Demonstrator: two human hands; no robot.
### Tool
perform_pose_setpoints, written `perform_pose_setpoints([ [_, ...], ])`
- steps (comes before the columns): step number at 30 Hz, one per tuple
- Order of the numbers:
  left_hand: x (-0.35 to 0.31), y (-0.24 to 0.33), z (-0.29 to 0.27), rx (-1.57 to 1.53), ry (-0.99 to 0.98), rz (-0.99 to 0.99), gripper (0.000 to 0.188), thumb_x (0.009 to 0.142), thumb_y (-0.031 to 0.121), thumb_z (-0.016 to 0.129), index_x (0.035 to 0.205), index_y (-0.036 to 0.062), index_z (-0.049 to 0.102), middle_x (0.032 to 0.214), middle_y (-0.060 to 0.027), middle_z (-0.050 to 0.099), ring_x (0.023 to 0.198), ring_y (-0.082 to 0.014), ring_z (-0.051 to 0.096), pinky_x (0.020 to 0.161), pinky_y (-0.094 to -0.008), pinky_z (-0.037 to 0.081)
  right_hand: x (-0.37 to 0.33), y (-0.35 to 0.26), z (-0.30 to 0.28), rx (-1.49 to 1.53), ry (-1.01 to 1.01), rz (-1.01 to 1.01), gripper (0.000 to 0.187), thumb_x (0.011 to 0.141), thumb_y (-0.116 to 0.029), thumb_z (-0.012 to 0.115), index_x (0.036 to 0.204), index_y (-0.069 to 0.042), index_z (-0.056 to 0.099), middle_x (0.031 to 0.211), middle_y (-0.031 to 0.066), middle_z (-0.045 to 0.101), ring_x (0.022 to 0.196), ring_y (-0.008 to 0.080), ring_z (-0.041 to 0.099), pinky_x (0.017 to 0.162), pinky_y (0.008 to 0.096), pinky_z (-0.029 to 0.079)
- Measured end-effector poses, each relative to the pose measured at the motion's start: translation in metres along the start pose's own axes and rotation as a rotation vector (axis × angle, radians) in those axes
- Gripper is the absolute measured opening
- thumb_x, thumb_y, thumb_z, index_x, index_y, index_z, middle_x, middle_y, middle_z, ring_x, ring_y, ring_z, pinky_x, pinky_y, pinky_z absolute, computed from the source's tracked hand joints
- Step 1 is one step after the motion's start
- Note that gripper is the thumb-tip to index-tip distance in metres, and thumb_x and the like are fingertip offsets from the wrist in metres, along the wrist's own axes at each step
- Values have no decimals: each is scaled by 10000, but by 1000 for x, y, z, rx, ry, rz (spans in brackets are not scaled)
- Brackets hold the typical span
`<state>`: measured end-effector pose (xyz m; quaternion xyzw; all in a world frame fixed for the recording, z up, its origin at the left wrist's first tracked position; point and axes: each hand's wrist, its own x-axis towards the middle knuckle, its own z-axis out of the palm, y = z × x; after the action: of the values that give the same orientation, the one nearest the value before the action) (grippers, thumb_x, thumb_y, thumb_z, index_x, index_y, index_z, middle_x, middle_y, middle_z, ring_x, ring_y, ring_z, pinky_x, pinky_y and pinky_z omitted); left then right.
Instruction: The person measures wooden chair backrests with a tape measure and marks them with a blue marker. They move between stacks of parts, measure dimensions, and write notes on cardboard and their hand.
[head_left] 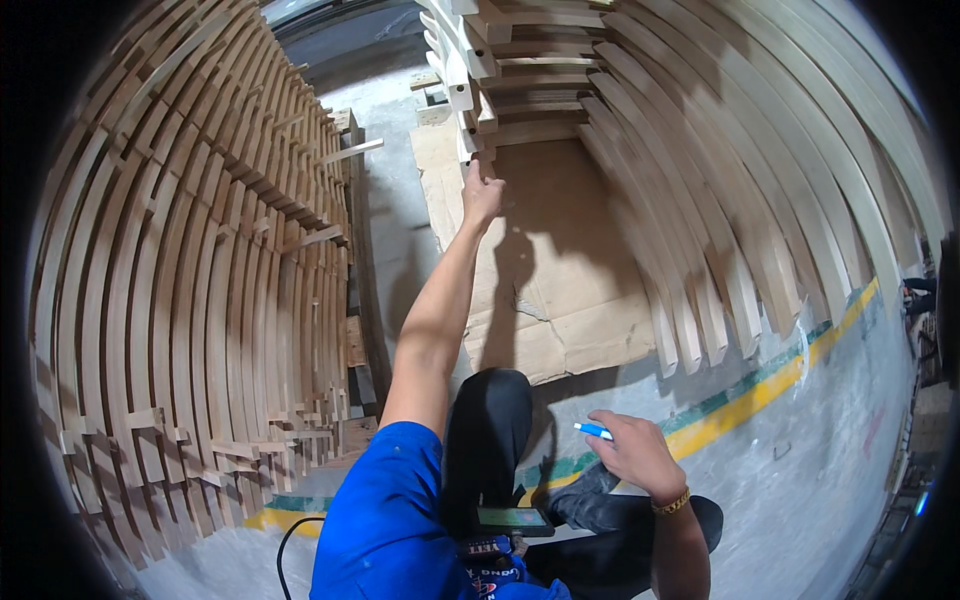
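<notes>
My left arm reaches far forward. My left hand (484, 198) has its index finger stretched out against the end of a pale wooden piece (467, 150) at the near end of a stack. The other fingers look partly curled, and nothing shows in that hand. Round dark holes mark the ends of several pieces in the stack. My right hand (638, 455), with a gold bracelet at the wrist, is above my bent leg. It is closed on a blue pen (594, 431) with a white end that points left.
Tall stacks of curved wooden parts (180, 300) fill the left. More long curved parts (700, 200) lean at the right. Flat cardboard (570, 280) lies between them. A yellow stripe (745, 400) edged in green crosses the grey floor. A phone-like device (512, 520) is by my lap.
</notes>
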<state>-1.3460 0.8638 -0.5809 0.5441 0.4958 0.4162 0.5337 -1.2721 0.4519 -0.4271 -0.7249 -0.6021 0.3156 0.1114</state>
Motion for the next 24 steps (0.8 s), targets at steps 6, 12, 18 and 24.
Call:
perform_pose_setpoints([
  [6,-2,6,-20,-216,176,90,877,724,0,553,1472,175,130,638,-43,532,481,-124,494,430,-283,433,-1,0,4,-24,21,-22,273,832,-225,587,1051,-61,581,880,160,646,805,370,609,692,442,489],
  [12,-4,24,-22,-160,-89,78,906,711,-32,538,1469,215,108,653,-54,543,501,-130,516,448,-278,451,-2,-2,5,-45,16,-25,261,834,-230,585,1042,-72,580,877,162,645,804,373,607,690,452,486],
  [18,-4,26,-25,-131,-107,58,912,716,-27,545,1472,242,112,667,-66,553,518,-137,535,462,-281,459,0,-7,4,-56,1,-13,296,812,-237,628,1047,-59,599,902,170,650,824,374,608,710,430,488],
  [24,-1,23,-37,-91,-152,72,895,731,-81,502,1471,262,134,717,-79,571,543,-138,545,481,-285,463,-1,-5,6,-90,-4,-22,292,815,-236,625,1047,-62,595,901,173,649,816,374,611,707,432,492],
])
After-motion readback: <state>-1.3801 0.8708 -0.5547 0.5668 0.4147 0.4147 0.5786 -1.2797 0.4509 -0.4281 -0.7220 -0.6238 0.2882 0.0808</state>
